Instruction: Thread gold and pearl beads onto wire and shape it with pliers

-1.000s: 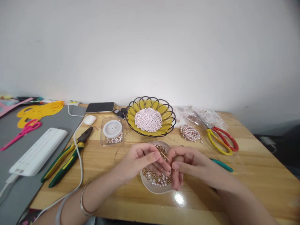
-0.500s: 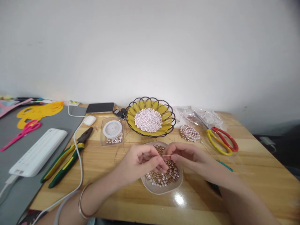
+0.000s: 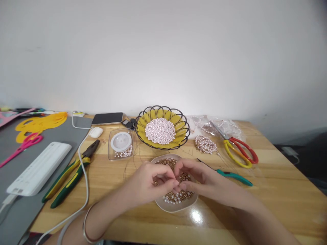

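Note:
My left hand (image 3: 159,182) and my right hand (image 3: 196,178) meet over a pale dish (image 3: 176,208) of gold and pearly beads (image 3: 182,196). Thumb and fingers are pinched on each hand, with the fingertips touching or nearly so. The thin gold strand that showed between them half a second ago is now mostly hidden by the fingers. Behind the dish stands a yellow basket with a black wire rim (image 3: 187,132), holding many pale pink beads (image 3: 160,131). Teal-handled pliers (image 3: 236,177) lie just right of my right hand.
To the left are a clear box (image 3: 109,144) with a white spool (image 3: 121,142), green-yellow pliers (image 3: 74,177), a white cable (image 3: 87,183), a power bank (image 3: 39,168) and pink scissors (image 3: 22,146). To the right lie a coiled bead strand (image 3: 205,144) and red-yellow scissors (image 3: 240,149).
My fingertips have come together, covering the thin gold strand that was stretched between them. My right hand has shifted left and lower, uncovering more of the teal pliers. The view has moved slightly.

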The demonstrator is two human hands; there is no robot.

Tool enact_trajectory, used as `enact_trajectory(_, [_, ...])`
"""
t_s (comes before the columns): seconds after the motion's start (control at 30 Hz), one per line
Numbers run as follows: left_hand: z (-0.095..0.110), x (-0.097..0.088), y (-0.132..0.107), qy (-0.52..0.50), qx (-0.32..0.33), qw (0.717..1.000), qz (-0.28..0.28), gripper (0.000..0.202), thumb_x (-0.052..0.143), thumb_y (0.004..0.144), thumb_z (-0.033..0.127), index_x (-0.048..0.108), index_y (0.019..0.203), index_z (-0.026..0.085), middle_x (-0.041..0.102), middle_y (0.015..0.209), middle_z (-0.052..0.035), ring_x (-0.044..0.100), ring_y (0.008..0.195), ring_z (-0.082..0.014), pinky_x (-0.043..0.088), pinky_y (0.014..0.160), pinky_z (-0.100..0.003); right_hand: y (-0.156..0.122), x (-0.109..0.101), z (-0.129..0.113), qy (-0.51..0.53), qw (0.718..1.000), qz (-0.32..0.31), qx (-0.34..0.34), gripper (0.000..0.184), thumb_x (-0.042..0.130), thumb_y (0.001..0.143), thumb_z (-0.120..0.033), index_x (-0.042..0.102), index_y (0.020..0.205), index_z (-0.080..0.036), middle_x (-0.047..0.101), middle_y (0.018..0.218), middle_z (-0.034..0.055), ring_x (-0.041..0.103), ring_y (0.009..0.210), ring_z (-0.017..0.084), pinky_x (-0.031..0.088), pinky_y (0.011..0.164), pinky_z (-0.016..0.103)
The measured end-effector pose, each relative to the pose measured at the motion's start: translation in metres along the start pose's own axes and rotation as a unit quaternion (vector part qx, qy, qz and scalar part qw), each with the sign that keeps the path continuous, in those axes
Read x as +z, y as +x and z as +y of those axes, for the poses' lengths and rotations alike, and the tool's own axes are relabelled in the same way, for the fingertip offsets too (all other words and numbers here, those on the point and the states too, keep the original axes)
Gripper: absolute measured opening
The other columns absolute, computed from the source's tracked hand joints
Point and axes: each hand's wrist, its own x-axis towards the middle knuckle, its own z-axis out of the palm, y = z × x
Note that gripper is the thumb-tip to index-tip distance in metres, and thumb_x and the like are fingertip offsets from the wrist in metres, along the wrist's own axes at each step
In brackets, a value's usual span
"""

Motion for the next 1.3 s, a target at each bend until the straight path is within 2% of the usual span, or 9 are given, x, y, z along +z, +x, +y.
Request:
enact_trajectory(0.13, [0.002, -0.001, -0.001, 0.015, -0.01, 1.0, -0.007, 0.018, 0.065, 0.094, 0.023, 0.074, 0.082, 0.014, 0.081, 0.083, -0.0082, 0.071, 0.068, -0.0131, 0.051, 0.061, -0.02, 0.004, 0.005, 0.002, 0.021, 1.0, 0.009, 0.014, 0.019, 0.078, 0.093, -0.034, 0.062, 0.095, -0.023, 0.069, 0.091, -0.0026, 0.066, 0.088, 0.016, 0.049, 0.08, 0.029])
enact_trajectory(0.23, [0.002, -0.002, -0.001, 0.016, -0.019, 1.0, -0.014, 0.018, 0.064, 0.095, 0.025, 0.074, 0.084, 0.014, 0.083, 0.088, -0.0097, 0.075, 0.074, -0.0154, 0.054, 0.065, -0.022, 0.004, 0.004, 0.001, 0.021, 0.999, 0.014, 0.021, 0.017, 0.077, 0.094, -0.032, 0.063, 0.091, -0.022, 0.071, 0.088, -0.0018, 0.068, 0.086, 0.016, 0.049, 0.078, 0.03])
enact_trajectory(0.4, [0.003, -0.002, 0.0, 0.009, -0.025, 0.999, -0.026, 0.018, 0.063, 0.095, 0.025, 0.073, 0.084, 0.014, 0.084, 0.091, -0.0118, 0.078, 0.078, -0.0179, 0.057, 0.068, -0.024, -0.003, -0.002, -0.003, -0.006, 1.0, 0.008, 0.022, 0.011, 0.07, 0.098, -0.031, 0.07, 0.095, -0.021, 0.073, 0.089, 0.0002, 0.067, 0.083, 0.016, 0.048, 0.074, 0.028])
enact_trajectory(0.63, [0.004, -0.002, 0.001, 0.022, -0.019, 0.999, -0.028, 0.017, 0.064, 0.094, 0.024, 0.074, 0.085, 0.013, 0.084, 0.088, -0.0121, 0.078, 0.077, -0.0175, 0.057, 0.066, -0.021, -0.007, -0.002, -0.009, -0.008, 0.999, -0.015, 0.037, 0.013, 0.062, 0.103, -0.031, 0.065, 0.095, -0.02, 0.07, 0.086, 0.0001, 0.066, 0.084, 0.016, 0.05, 0.078, 0.029])
enact_trajectory(0.93, [0.001, -0.002, 0.0, 0.015, -0.021, 0.999, -0.036, 0.016, 0.065, 0.094, 0.024, 0.072, 0.083, 0.015, 0.084, 0.09, -0.0099, 0.079, 0.079, -0.0174, 0.059, 0.069, -0.023, -0.008, -0.001, -0.013, -0.035, 0.999, -0.019, 0.03, 0.011, 0.061, 0.102, -0.032, 0.062, 0.1, -0.021, 0.065, 0.085, -0.0006, 0.06, 0.079, 0.016, 0.047, 0.072, 0.03])
enact_trajectory(1.07, [0.0, -0.001, 0.0, 0.012, -0.024, 0.999, -0.04, 0.016, 0.065, 0.094, 0.024, 0.07, 0.081, 0.016, 0.084, 0.09, -0.0102, 0.079, 0.08, -0.0177, 0.059, 0.071, -0.023, -0.007, 0.0, -0.01, -0.065, 0.997, -0.007, 0.029, 0.014, 0.061, 0.101, -0.036, 0.063, 0.099, -0.022, 0.063, 0.086, -0.0011, 0.055, 0.075, 0.016, 0.041, 0.067, 0.03])
enact_trajectory(1.17, [0.0, -0.002, 0.001, 0.021, -0.024, 0.999, -0.036, 0.018, 0.064, 0.094, 0.026, 0.071, 0.081, 0.015, 0.084, 0.088, -0.0113, 0.079, 0.078, -0.0184, 0.058, 0.069, -0.024, -0.008, 0.001, -0.009, -0.09, 0.996, 0.001, 0.028, 0.015, 0.058, 0.104, -0.036, 0.061, 0.097, -0.023, 0.058, 0.082, -0.0035, 0.048, 0.07, 0.015, 0.036, 0.063, 0.028])
enact_trajectory(1.3, [-0.001, -0.003, 0.002, 0.037, -0.024, 0.998, -0.037, 0.019, 0.065, 0.094, 0.028, 0.074, 0.084, 0.014, 0.083, 0.085, -0.0109, 0.077, 0.076, -0.0182, 0.055, 0.066, -0.023, -0.013, 0.004, -0.013, -0.117, 0.993, -0.003, 0.026, 0.015, 0.051, 0.107, -0.033, 0.058, 0.097, -0.025, 0.054, 0.083, -0.0044, 0.047, 0.072, 0.015, 0.035, 0.063, 0.028])
